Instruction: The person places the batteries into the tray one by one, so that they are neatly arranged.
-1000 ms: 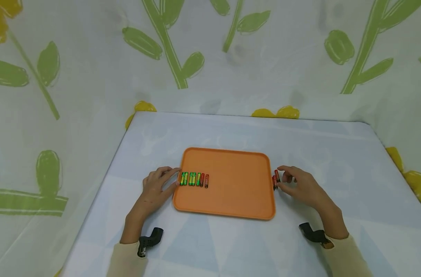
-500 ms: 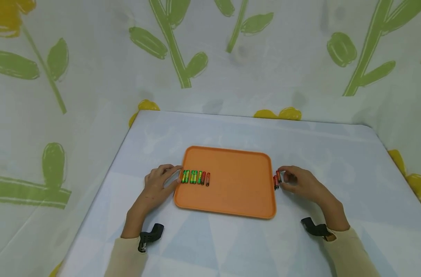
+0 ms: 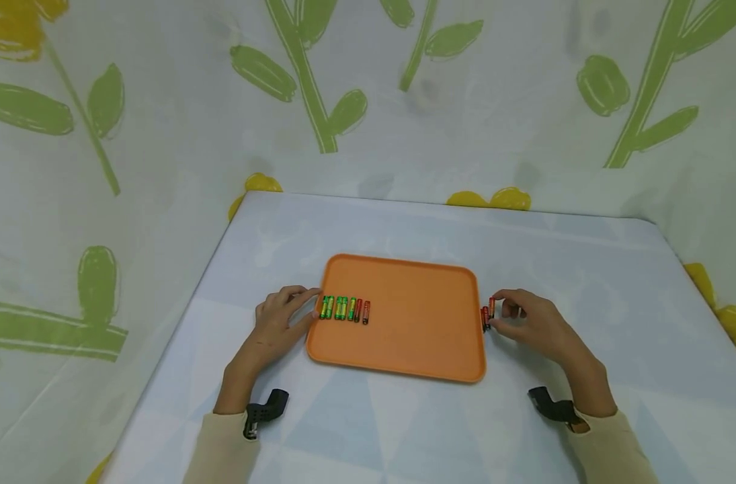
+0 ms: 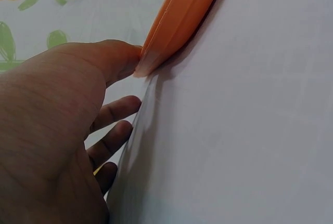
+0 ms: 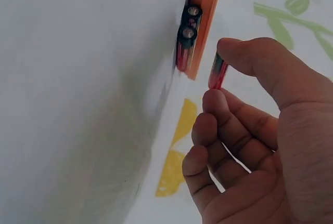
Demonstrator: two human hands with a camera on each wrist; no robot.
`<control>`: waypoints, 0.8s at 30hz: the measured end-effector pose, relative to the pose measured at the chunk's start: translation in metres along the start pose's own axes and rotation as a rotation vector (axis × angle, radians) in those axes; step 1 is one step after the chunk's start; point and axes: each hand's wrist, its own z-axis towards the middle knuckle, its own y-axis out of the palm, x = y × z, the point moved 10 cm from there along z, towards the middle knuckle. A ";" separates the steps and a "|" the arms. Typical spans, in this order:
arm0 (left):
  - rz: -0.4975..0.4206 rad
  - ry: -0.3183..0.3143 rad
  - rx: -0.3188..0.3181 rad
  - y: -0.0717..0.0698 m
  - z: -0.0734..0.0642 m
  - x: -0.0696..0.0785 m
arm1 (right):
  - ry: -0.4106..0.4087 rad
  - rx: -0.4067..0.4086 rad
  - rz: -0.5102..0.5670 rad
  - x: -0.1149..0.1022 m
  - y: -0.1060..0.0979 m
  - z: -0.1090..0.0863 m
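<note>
In the head view, an orange tray (image 3: 404, 323) lies on the table. A row of batteries lies in its left part: several green ones (image 3: 341, 308) and two red ones (image 3: 362, 311). My left hand (image 3: 278, 321) touches the tray's left rim with thumb and index finger fairly straight; the left wrist view shows the thumb against the tray's side. To the right of the tray, my right hand (image 3: 534, 324) pinches a red battery (image 5: 218, 72) between thumb and fingertip. Two more red-and-black batteries (image 5: 184, 39) lie side by side along the tray's right outer edge.
A pale table cover (image 3: 428, 430) with light blue triangles lies under everything. Behind and at the sides hangs a white cloth (image 3: 180, 101) printed with green leaves and yellow flowers. A black camera mount (image 3: 265, 410) sits on the left wrist, another (image 3: 552, 407) on the right.
The pinched red battery has turned from tilted to nearly straight and shifted slightly right, away from the tray with my right hand. My left hand stays at the rim; the head view shifts slightly.
</note>
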 end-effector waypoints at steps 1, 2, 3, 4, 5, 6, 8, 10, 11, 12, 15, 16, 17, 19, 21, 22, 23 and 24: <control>0.000 -0.003 0.000 0.000 0.000 0.000 | -0.011 0.006 0.010 -0.003 0.000 0.000; 0.002 -0.003 -0.001 0.000 0.001 0.000 | -0.023 0.012 0.015 -0.005 0.001 0.000; 0.003 -0.004 0.000 0.000 0.000 0.000 | -0.032 0.015 0.019 -0.008 0.001 0.000; 0.003 -0.005 0.000 0.000 0.000 0.000 | -0.044 0.017 0.018 -0.011 0.003 0.000; 0.005 -0.004 0.002 0.000 0.000 0.000 | -0.052 0.018 0.018 -0.013 0.004 0.001; 0.009 -0.004 0.004 0.000 0.000 -0.001 | -0.057 0.016 0.016 -0.015 0.005 0.001; 0.011 0.001 0.009 0.000 0.000 -0.001 | -0.068 0.011 0.010 -0.019 0.009 0.003; 0.008 0.009 0.014 0.000 0.000 -0.001 | -0.081 0.010 0.009 -0.024 0.011 0.005; 0.008 0.014 0.017 0.000 0.000 -0.001 | -0.084 0.009 0.010 -0.027 0.012 0.006; 0.005 0.018 0.020 -0.001 0.000 -0.001 | -0.086 0.008 0.010 -0.029 0.014 0.007; 0.003 0.024 0.028 -0.001 0.000 0.000 | -0.088 -0.004 0.016 -0.036 0.020 0.011; 0.004 0.022 0.029 -0.001 0.000 -0.001 | -0.089 -0.010 0.017 -0.038 0.022 0.012; 0.003 0.018 0.029 -0.001 0.000 -0.001 | -0.090 -0.016 0.022 -0.040 0.024 0.013; 0.005 0.010 0.027 -0.001 0.000 -0.001 | -0.095 -0.025 0.036 -0.045 0.028 0.014; 0.007 0.006 0.025 0.000 -0.001 -0.001 | -0.105 -0.029 0.052 -0.052 0.031 0.016; 0.007 0.005 0.022 0.000 -0.001 -0.001 | -0.112 -0.029 0.057 -0.055 0.032 0.016; 0.007 0.004 0.021 0.000 0.000 -0.001 | -0.121 -0.029 0.061 -0.059 0.034 0.018; 0.009 0.005 0.021 0.000 0.000 0.000 | -0.127 -0.027 0.065 -0.062 0.035 0.019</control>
